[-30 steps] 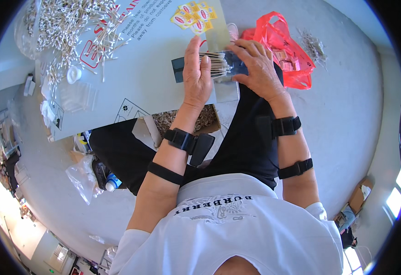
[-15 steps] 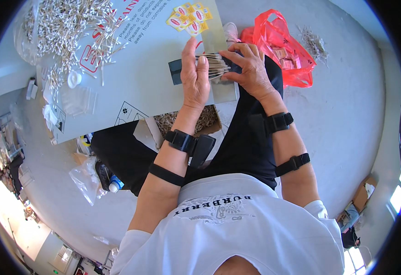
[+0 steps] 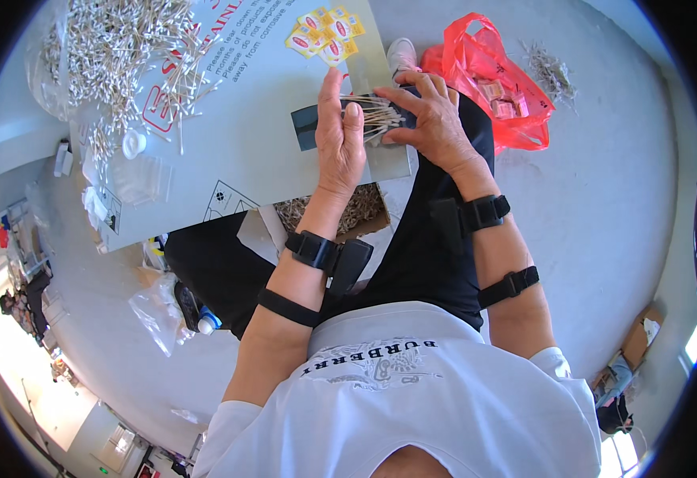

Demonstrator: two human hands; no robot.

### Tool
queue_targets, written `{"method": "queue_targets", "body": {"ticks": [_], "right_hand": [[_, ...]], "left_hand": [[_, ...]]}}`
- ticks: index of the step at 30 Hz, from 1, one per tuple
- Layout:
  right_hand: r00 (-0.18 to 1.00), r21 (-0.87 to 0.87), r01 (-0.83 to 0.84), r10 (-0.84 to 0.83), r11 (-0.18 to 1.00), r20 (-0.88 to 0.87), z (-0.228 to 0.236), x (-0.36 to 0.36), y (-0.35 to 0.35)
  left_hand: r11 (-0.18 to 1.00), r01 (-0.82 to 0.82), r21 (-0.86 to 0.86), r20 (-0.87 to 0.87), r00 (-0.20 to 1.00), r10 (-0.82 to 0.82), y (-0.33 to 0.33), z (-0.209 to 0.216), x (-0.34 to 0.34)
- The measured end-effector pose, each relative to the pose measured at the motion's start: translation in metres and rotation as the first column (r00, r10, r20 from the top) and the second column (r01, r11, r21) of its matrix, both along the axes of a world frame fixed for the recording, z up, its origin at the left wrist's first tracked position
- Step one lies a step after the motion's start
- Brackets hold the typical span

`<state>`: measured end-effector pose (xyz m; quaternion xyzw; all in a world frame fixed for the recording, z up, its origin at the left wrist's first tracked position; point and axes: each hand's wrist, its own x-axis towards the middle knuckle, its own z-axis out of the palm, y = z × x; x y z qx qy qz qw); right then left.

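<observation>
One broad, pale counter (image 3: 261, 135) spreads across the far left, with a big heap of cotton swabs (image 3: 113, 48) at its left end. Off to the right sits a red plastic bag (image 3: 524, 137), and an open cardboard box (image 3: 372, 229) shows just below the counter's near edge.

The person's two hands meet at the counter's right end. The left hand (image 3: 339, 147) stands on edge, fingers straight and together, palm turned right. The right hand (image 3: 438, 119) arches over from the right, thumb and forefinger well apart, one to the near side and one to the far side of a swab bundle (image 3: 376, 118); from here I can't tell whether they press on it.

That bundle lies between the hands, over a dark flat strip (image 3: 305, 127), its right-hand tips a little fanned. I'd judge it very light: thin sticks, fairly stiff lengthwise but easily snapped, with soft ends that crush and soil. Loose and smooth, they probably slide and roll over one another. Mid-stick seems the best hold, squeezed gently from both sides, with a flat palm to even the ends.
</observation>
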<state>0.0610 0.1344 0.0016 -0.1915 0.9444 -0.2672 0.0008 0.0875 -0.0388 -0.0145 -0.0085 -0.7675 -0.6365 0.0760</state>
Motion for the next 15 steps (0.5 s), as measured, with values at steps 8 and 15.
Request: {"method": "queue_targets", "body": {"ticks": [8, 15], "right_hand": [[1.0, -0.02, 0.008, -0.008, 1.0, -0.024, -0.004, 0.0, 0.001], [1.0, -0.043, 0.005, -0.005, 0.999, -0.008, -0.005, 0.0, 0.001]], "left_hand": [[0.996, 0.011, -0.086, -0.13, 0.991, -0.022, 0.006, 0.002, 0.0], [0.987, -0.084, 0.135, -0.115, 0.988, 0.1, 0.009, -0.002, 0.0]]}}
